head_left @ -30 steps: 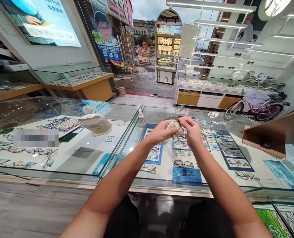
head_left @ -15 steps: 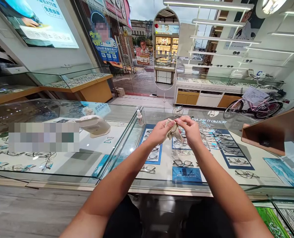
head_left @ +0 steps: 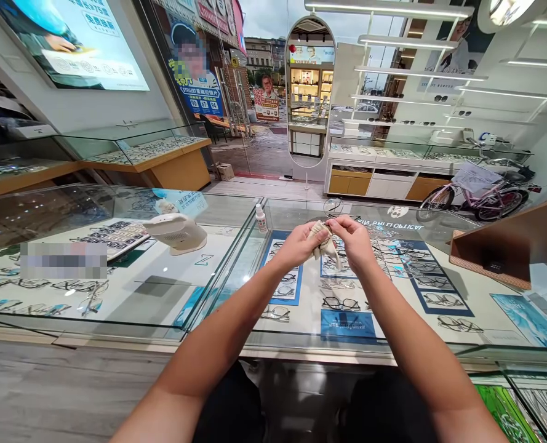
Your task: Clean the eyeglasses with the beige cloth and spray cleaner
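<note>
Over the glass counter point(head_left: 282, 344), my left hand point(head_left: 303, 245) is closed on a bunched beige cloth point(head_left: 327, 249). My right hand point(head_left: 354, 241) pinches a pair of eyeglasses point(head_left: 333, 207) close beside it. One round, thin-rimmed lens sticks up beyond my fingers; the rest of the eyeglasses is hidden by the cloth and my hands. The cloth's loose end hangs down between the two hands. A small white spray bottle point(head_left: 261, 219) stands upright on the counter, left of my left hand.
Beneath the glass lie rows of eyeglasses point(head_left: 341, 303) and blue display trays point(head_left: 432, 277). A white device point(head_left: 176, 232) stands on the left counter. At the right is a brown wooden panel point(head_left: 490, 258). A pink bicycle point(head_left: 479, 194) and an oval mirror point(head_left: 309, 92) are farther back.
Both hands stay nearly in place. The cloth has shifted slightly in my left fingers, and its loose end hangs a little differently.
</note>
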{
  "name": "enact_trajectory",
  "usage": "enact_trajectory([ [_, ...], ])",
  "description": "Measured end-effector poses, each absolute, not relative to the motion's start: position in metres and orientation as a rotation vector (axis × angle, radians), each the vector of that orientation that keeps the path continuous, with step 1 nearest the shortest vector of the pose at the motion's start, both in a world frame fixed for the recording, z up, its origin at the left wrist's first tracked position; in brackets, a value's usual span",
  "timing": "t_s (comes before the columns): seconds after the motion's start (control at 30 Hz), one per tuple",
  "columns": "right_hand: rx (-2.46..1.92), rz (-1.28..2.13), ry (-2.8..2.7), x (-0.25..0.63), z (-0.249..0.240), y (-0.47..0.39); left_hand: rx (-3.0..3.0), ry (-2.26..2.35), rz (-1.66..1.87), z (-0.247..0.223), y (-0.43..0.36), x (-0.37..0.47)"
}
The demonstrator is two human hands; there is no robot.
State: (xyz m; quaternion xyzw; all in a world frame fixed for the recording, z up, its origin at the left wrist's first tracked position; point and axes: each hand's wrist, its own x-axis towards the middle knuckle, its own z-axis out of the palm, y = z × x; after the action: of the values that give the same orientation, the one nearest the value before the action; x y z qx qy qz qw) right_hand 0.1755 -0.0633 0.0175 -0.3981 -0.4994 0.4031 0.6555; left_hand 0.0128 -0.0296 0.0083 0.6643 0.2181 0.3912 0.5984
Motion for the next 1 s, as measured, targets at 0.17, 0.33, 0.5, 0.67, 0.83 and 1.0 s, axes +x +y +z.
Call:
enact_trajectory([
  [0.17,-0.928,0.911,-1.062,0.178,0.014,-0.059,1.508,0.583,0.933,0.006,-0.026,0.014],
  [0.33,-0.908,0.759,-1.045,0.191,0.021,-0.058,1.375,0.653,0.971,0.009,-0.017,0.006],
  [0.5,-0.974,0.210,-1.380,0.189,0.050,-0.087,1.238,0.637,0.818,0.014,-0.008,-0.007],
  [0.67,-0.860,-0.651,-1.900,0.177,0.058,-0.124,1.147,0.609,0.559,0.014,-0.006,-0.017],
  [0.83,-0.492,-1.126,-2.244,0.185,0.042,-0.134,1.166,0.534,0.322,0.009,-0.009,-0.019],
  [1.0,-0.375,-1.192,-2.402,0.194,0.035,-0.135,1.229,0.498,0.278,0.004,-0.008,-0.019],
])
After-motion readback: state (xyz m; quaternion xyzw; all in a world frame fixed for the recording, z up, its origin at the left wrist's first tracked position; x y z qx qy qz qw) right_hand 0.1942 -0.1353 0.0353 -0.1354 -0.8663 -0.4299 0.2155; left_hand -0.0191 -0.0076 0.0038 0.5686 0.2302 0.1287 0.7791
